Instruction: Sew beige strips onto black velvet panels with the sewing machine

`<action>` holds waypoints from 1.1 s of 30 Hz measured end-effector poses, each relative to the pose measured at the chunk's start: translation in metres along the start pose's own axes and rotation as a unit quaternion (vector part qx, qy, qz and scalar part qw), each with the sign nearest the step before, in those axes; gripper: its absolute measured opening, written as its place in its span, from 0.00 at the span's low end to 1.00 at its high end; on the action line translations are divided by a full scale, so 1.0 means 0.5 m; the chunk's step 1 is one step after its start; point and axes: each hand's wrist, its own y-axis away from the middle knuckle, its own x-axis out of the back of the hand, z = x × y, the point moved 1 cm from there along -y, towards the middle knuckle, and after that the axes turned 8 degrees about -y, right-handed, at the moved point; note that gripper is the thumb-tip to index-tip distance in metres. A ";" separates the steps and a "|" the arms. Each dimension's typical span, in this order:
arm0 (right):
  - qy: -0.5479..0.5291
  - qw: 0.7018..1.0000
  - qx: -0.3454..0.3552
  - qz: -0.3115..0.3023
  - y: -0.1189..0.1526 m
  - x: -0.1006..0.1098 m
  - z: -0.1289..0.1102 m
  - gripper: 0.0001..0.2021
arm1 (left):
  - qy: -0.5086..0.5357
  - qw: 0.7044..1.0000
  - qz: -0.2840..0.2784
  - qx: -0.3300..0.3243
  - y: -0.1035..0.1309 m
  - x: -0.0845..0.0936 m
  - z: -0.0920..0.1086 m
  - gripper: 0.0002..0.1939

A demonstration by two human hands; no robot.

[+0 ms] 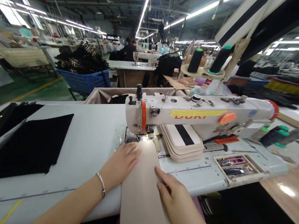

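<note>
One left hand (124, 163), one right hand (178, 196), one bracelet (101, 184) and one long beige panel (142, 196) showed at lower centre. Two black spools (195, 61) stood upper right, one small tray (245, 179) lower right. The stacked pieces (186, 152) at centre could not be counted exactly.

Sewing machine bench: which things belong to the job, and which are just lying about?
Apparently in use: sewing machine; beige panel, touched by left hand and right hand; perhaps stacked panels.

Apparently lying about: black fabric; tool tray; blue basket.
</note>
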 end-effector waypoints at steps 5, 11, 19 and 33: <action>0.014 1.000 0.007 0.013 -0.027 -0.010 0.002 0.25 | -0.025 1.000 0.010 -0.010 -0.019 -0.007 -0.022 0.18; 0.019 1.000 0.006 0.016 -0.046 -0.007 -0.009 0.24 | -0.053 0.998 0.012 -0.012 -0.030 -0.020 -0.032 0.19; 0.036 0.999 -0.005 -0.015 -0.056 -0.005 -0.015 0.26 | -0.071 0.997 0.018 -0.013 -0.034 -0.023 -0.035 0.18; 0.377 0.903 0.200 -0.037 -0.136 -0.021 -0.053 0.12 | 0.004 0.997 -0.067 0.044 0.024 0.068 -0.090 0.20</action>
